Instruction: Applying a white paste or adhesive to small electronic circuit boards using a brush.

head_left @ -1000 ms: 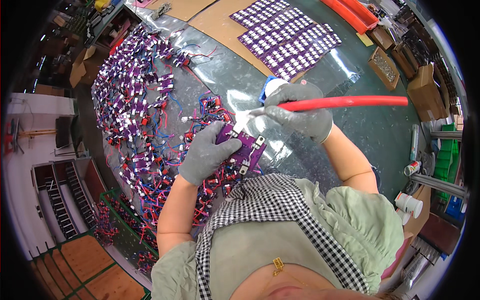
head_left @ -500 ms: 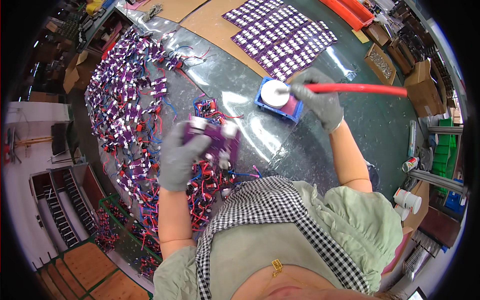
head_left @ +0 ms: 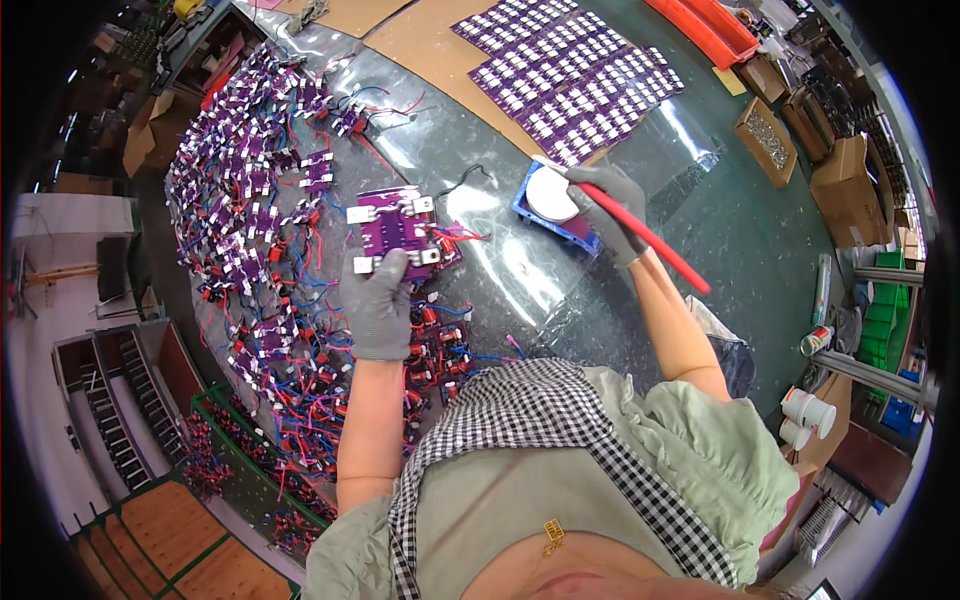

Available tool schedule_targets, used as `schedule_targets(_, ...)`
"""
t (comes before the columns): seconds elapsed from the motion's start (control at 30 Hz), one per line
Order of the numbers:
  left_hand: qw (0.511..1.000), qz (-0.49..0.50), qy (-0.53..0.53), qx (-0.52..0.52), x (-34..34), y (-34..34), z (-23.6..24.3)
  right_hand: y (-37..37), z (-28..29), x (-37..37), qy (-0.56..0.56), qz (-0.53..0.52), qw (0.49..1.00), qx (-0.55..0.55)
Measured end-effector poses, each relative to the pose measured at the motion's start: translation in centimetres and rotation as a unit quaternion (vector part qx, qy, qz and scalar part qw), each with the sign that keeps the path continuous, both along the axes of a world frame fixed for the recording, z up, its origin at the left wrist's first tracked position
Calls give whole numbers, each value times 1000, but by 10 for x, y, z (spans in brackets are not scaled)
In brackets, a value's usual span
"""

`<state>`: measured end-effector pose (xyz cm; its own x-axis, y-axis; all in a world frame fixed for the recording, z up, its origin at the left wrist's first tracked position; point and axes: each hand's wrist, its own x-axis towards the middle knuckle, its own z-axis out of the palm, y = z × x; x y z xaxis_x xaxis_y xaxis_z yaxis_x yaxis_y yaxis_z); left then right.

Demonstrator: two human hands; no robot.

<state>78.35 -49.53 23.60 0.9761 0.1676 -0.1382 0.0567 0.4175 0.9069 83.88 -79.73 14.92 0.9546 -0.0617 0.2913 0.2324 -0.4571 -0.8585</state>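
My gloved left hand grips a purple circuit board with white components, its thumb over the lower edge. My gloved right hand is closed on a long red-handled tool, whose tip is at a white round container. That container sits in a small blue box just left of the hand. A big pile of wired purple boards spreads to the left of my left hand and underneath it. The tool's tip is hard to make out.
Sheets of purple boards lie on brown cardboard at the back. An orange tray, a box of small parts and cartons line the right side. White tubs are at the right front.
My left hand has moved and turned the board more upright. My right hand has moved from over the board to the blue box, and the red handle has swung downward.
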Motion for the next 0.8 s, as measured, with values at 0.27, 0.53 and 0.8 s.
schedule_targets(0.27, 993, -34, -72, 90, -13, -39, 12, 32, 101, -53, -42, 142, 973, 178)
schedule_targets(0.53, 996, 0, -82, 26, -19, -41, 23, 31, 106, -60, -124, 132, 979, 92)
schedule_targets(0.8, 995, -16, -90, 37, -7, -44, 25, 37, 95, -57, -83, 186, 971, 125)
